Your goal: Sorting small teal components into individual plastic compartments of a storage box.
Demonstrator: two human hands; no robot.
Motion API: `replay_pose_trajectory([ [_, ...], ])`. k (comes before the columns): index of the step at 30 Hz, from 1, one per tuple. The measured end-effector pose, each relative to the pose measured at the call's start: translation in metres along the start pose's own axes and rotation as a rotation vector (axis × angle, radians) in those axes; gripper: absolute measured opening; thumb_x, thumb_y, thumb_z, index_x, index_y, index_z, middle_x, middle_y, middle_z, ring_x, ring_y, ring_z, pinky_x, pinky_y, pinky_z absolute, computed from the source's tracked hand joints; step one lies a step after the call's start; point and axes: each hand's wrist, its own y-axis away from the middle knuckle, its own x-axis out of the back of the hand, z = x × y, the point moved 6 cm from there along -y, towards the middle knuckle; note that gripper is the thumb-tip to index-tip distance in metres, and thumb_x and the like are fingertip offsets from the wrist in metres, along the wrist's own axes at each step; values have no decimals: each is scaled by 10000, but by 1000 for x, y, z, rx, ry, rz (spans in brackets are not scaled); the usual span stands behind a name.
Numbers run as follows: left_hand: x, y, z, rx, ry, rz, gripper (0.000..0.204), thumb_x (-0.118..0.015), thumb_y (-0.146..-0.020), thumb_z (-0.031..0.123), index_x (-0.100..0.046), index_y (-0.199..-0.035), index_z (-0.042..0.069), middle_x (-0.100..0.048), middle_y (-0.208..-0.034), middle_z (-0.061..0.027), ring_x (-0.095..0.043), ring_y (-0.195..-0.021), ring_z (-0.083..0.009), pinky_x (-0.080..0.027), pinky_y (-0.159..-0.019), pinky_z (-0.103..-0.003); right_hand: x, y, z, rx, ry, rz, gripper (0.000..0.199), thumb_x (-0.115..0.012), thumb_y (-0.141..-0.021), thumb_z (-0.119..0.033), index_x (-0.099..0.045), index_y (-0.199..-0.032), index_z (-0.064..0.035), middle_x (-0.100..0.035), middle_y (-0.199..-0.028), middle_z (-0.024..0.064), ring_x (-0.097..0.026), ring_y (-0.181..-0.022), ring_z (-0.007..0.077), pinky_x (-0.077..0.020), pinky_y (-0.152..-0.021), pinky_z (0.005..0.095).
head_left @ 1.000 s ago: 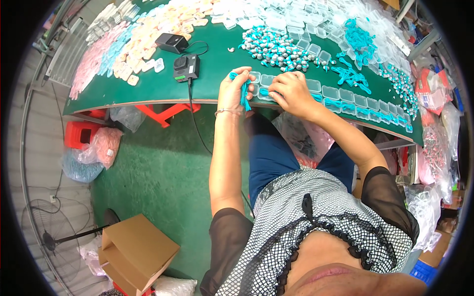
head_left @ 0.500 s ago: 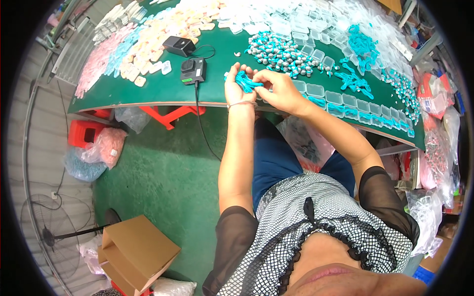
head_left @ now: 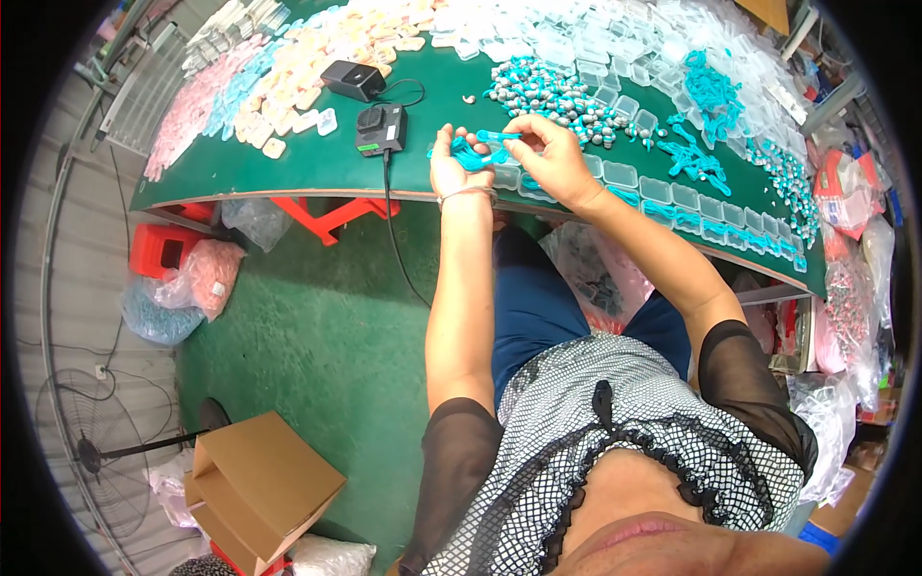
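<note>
My left hand [head_left: 448, 177] is cupped palm up over the table's near edge, with a bunch of teal rubbery strips [head_left: 473, 158] lying in the palm and the fingers curled round them. Just to the right, my right hand [head_left: 559, 165] pinches one teal strip [head_left: 492, 136] between thumb and fingertips. Beneath and beside the right hand, small clear plastic cases [head_left: 620, 175] stand in rows along the near edge. Several of the front cases hold teal strips. Two looser heaps of teal strips [head_left: 711, 88] lie farther right.
Small teal-and-grey pieces [head_left: 547, 101] are piled beyond my hands. Clear cases [head_left: 576, 38] spread across the back. A black device [head_left: 381, 129] with a cable and a black box [head_left: 352, 80] sit left of my hands. Peach cases [head_left: 298, 77] lie farther left; a cardboard box [head_left: 269, 480] is below.
My right hand has lifted slightly away from the left palm, and a single teal strip now shows drawn out in its pinch. The bunch stays in my left hand.
</note>
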Motion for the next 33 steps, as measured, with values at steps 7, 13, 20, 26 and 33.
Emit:
replay_pose_trajectory([
  [7, 4, -2, 5, -115, -14, 61, 149, -509, -917, 212, -522, -930, 64, -531, -765, -47, -472, -545, -145, -386, -428, -276, -20, 5, 2, -49, 4, -86, 108, -565, -822, 39, -575, -927, 13, -616, -861, 38, -608, -772, 77, -501, -684, 224],
  [13, 2, 1, 16, -11, 85, -78, 173, -482, -933, 222, -515, -933, 52, -496, -726, -34, -401, -472, -90, -291, -375, -233, -14, 0, 14, -303, -373, -124, 104, -580, -834, -15, -565, -935, 4, -606, -876, 32, -577, -775, 84, -478, -716, 229],
  [20, 7, 1, 28, 47, 44, -114, 143, -512, -917, 197, -523, -929, 54, -479, -722, -23, -396, -467, -88, -299, -371, -233, 0, 0, 27, 16, 296, -135, 102, -659, -764, -122, -621, -837, -62, -620, -758, 38, -597, -703, 159, -472, -627, 313],
  [26, 15, -2, 33, 44, -15, -106, 148, -531, -908, 193, -525, -956, 54, -491, -742, -32, -397, -472, -93, -305, -373, -232, -14, 14, 16, 200, 819, -241, 135, -677, -722, -208, -638, -839, -153, -613, -870, 14, -556, -905, 224, -345, -802, 429],
  [33, 16, 0, 32, -27, -195, -88, 239, -526, -921, 222, -489, -1090, 59, -498, -757, -49, -396, -508, -110, -300, -397, -230, -16, 8, 14, 191, 738, -279, 173, -694, -710, -243, -645, -849, -153, -611, -869, 15, -553, -896, 224, -352, -789, 434],
])
